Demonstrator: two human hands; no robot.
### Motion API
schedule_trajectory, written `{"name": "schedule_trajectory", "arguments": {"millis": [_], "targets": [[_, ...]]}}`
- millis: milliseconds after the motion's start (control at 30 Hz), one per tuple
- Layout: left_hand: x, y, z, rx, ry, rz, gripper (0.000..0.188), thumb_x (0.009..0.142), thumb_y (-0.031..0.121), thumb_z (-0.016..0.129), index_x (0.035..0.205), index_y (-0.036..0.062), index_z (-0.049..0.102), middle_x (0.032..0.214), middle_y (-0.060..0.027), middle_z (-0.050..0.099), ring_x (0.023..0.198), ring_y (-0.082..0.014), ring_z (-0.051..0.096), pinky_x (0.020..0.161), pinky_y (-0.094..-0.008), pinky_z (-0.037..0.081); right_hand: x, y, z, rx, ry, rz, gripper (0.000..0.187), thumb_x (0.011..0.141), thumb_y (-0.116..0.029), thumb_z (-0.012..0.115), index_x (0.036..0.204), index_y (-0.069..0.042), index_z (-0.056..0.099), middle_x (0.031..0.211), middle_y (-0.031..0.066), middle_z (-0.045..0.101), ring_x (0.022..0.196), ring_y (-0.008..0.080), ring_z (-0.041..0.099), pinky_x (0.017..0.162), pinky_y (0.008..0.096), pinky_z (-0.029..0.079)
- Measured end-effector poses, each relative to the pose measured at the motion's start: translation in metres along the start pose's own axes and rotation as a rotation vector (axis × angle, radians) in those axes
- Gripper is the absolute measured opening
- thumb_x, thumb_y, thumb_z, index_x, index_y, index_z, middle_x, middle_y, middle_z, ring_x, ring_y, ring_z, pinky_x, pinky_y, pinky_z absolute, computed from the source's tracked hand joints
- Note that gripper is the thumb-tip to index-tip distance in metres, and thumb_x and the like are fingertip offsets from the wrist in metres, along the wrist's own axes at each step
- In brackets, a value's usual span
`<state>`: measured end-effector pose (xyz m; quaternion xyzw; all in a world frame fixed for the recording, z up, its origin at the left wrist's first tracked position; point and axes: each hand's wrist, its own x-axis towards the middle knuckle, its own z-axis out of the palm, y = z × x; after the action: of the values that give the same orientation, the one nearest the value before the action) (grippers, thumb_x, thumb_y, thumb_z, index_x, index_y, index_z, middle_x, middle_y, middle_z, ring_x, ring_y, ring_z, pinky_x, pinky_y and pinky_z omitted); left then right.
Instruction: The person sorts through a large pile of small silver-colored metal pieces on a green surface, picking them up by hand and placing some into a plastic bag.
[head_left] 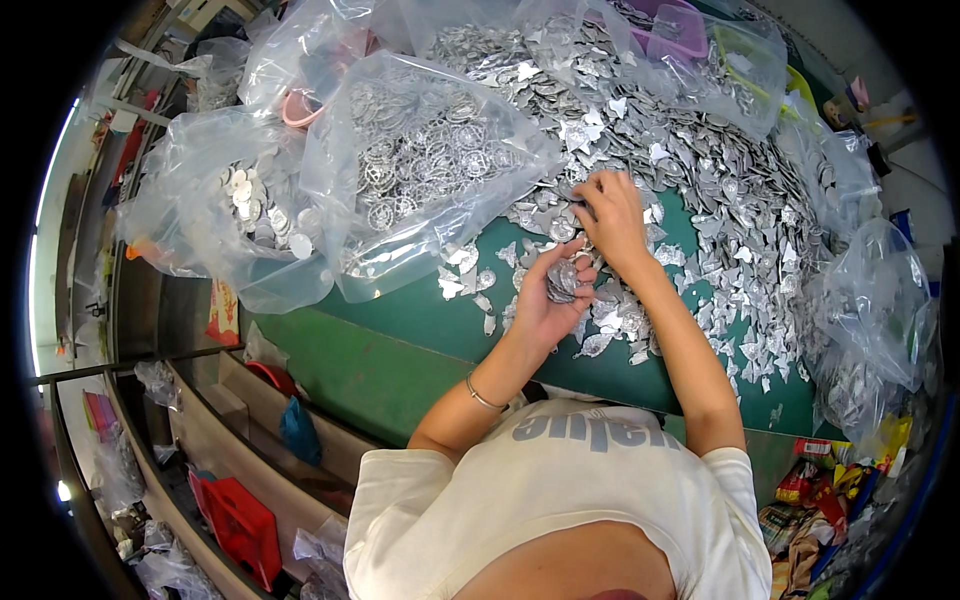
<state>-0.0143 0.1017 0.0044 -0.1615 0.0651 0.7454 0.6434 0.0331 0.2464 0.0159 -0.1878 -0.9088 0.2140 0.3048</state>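
Note:
My left hand point(541, 306) is cupped, palm up, around a small stack of flat silver metal pieces point(564, 281). Just above and to the right, my right hand point(614, 216) curls its fingers down at the edge of a large heap of silver metal pieces point(690, 150). Its fingertips are close together, and a dark piece seems to sit between them, too small to name. More loose pieces point(610, 322) lie under and around both hands on the green tabletop point(400, 325). Many have irregular, pointed outlines.
Left of the heap stand a clear plastic bag of round openwork silver pieces point(425, 165) and another bag of plain silver discs point(255, 205). A purple basket point(675, 28) stands at the back. Snack packets point(800, 480) lie at the lower right, and a red plastic stool point(240, 525) at the lower left.

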Motion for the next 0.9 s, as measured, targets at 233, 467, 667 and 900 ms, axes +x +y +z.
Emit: {"name": "schedule_trajectory", "arguments": {"millis": [233,467,667,900], "targets": [[0.002,0.001,0.004,0.210,0.175,0.146,0.028,0.084,0.017,0.057,0.110,0.0057,0.053,0.086,-0.0059,0.050,0.072,-0.0153,0.047,0.052,-0.0235,0.036,-0.001,0.009,-0.006,0.208,0.180,0.111,0.009,0.076,-0.002,0.062,0.081,-0.001,0.055,0.077,0.0064,0.058,0.072,0.0186,0.055,0.063,0.0317,0.043],[0.004,0.002,0.032,0.401,0.275,0.078,0.038,0.089,0.030,0.053,0.119,0.0083,0.051,0.104,-0.0077,0.060,0.094,-0.0222,0.060,0.071,-0.0284,0.053,-0.024,-0.011,-0.042,0.773,-0.389,0.456,0.009,0.081,-0.008,0.061,0.084,0.001,0.062,0.075,0.0029,0.059,0.063,0.0052,0.055,0.055,0.0204,0.044],[0.014,0.011,-0.006,0.235,0.036,-0.065,0.023,0.089,0.026,0.052,0.099,0.0067,0.055,0.086,-0.0078,0.054,0.074,-0.0163,0.052,0.050,-0.0194,0.048,0.032,0.003,-0.022,0.258,-0.012,0.162,0.023,0.077,-0.018,0.064,0.094,-0.002,0.061,0.107,0.0117,0.057,0.098,0.0283,0.053,0.085,0.0388,0.040],[-0.001,0.003,0.014,0.246,0.144,-0.023,0.039,0.091,0.043,0.043,0.080,0.0073,0.055,0.082,-0.0072,0.048,0.068,-0.0151,0.045,0.044,-0.0202,0.044,0.060,0.037,0.023,-0.164,-0.041,-0.197,0.037,0.077,-0.023,0.063,0.109,-0.008,0.055,0.123,0.0088,0.049,0.120,0.0287,0.039,0.098,0.0427,0.030]]}}
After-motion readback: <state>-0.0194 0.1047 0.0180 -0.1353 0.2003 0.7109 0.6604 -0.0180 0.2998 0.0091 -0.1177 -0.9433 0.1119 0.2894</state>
